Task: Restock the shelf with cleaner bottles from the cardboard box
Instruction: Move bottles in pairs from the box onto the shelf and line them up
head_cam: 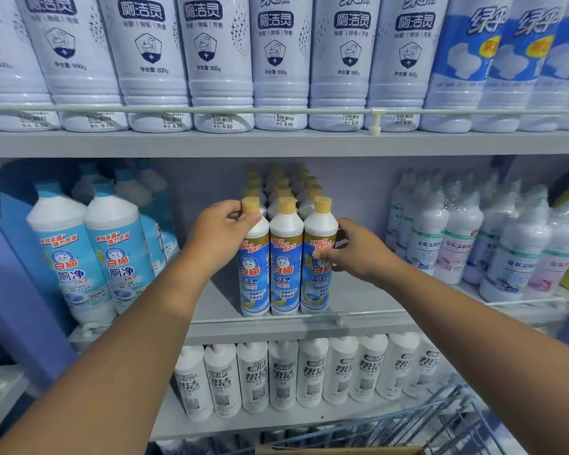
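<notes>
Down at the bottom edge sits the brown cardboard box (pixel 340 450), and up on the grey middle shelf (pixel 368 297) the left hand (pixel 216 236) grips the left yellow-capped blue-labelled cleaner bottle (pixel 254 257) while the right hand (pixel 358 249) clasps the right-hand bottle (pixel 319 257), rows stacked behind.

The front cleaner bottles (pixel 286 257) are smooth white plastic with glossy printed labels and matt tan caps (pixel 287 205). The shelf (pixel 276 144) looks like matt grey painted metal. Far right, bottles (pixel 454 238) sit in shiny clear plastic wrap. The near basket (pixel 440 421) is blue-coated wire.
</notes>
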A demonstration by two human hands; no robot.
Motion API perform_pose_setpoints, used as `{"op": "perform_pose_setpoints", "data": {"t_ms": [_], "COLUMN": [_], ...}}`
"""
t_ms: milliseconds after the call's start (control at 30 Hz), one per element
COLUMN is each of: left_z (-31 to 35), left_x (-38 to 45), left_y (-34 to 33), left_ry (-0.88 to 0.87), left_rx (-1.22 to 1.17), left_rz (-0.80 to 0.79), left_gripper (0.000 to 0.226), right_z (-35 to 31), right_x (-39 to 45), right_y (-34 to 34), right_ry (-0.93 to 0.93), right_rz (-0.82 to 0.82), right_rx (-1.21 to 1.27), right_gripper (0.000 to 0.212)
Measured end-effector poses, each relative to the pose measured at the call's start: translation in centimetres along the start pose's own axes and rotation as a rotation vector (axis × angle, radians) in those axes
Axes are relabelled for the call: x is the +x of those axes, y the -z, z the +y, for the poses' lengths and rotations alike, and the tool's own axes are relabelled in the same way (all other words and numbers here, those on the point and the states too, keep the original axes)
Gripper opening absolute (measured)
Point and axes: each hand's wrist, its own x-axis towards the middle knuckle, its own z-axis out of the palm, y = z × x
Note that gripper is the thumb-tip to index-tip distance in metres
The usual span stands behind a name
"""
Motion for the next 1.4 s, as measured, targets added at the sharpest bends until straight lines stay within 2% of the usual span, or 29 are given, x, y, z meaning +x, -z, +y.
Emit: {"op": "perform_pose_setpoints", "data": {"t_ms": [167, 367, 500, 600, 767, 867, 933, 1200, 1400], "left_z": [0.2, -0.1, -1.0, -2.0, -3.6, -5.2, -6.5, -9.9, -10.1], "left_x": [-0.2, -0.5, -1.9, -5.1, -14.5, -20.4, -24.2, -35.7, -40.3], "left_y": [0.0, -0.5, -1.1, -2.0, -5.8, -9.0, -10.9, -16.2, -18.2], "left_ry": [0.005, -0.008, -0.026, 0.015, -0.082, -0.174, -0.165, 0.123, 0.225], "left_rx": [0.003, 0.028, 0.083, 0.185, 0.36, 0.492, 0.548, 0.783, 0.855], "left_rz": [0.003, 0.006, 0.023, 0.107, 0.179, 0.095, -0.005, -0.322, -0.462], "left_gripper": [0.019, 0.031, 0.052, 0.072, 0.062, 0.056, 0.055, 0.068, 0.067], "right_z": [0.2, 0.5, 1.2, 2.6, 7.7, 11.6, 14.2, 23.0, 26.8], "right_x": [0.0, -1.1, -2.9, -5.9, -12.4, -16.2, -18.8, -27.2, -31.3], "right_y": [-0.5, -1.4, -1.8, -1.8, -2.8, -3.9, -4.6, -7.3, -8.6], "right_ry": [-0.004, 0.004, -0.043, -0.015, 0.064, 0.062, 0.045, -0.046, -0.123], "right_rz": [0.027, 0.074, 0.074, 0.099, 0.032, -0.03, -0.089, -0.346, -0.412], "right_rx": [-0.07, -0.04, -0.114, -0.248, -0.419, -0.518, -0.581, -0.746, -0.726], "right_gripper": [0.057, 0.052, 0.066, 0.069, 0.069, 0.069, 0.071, 0.074, 0.076]}}
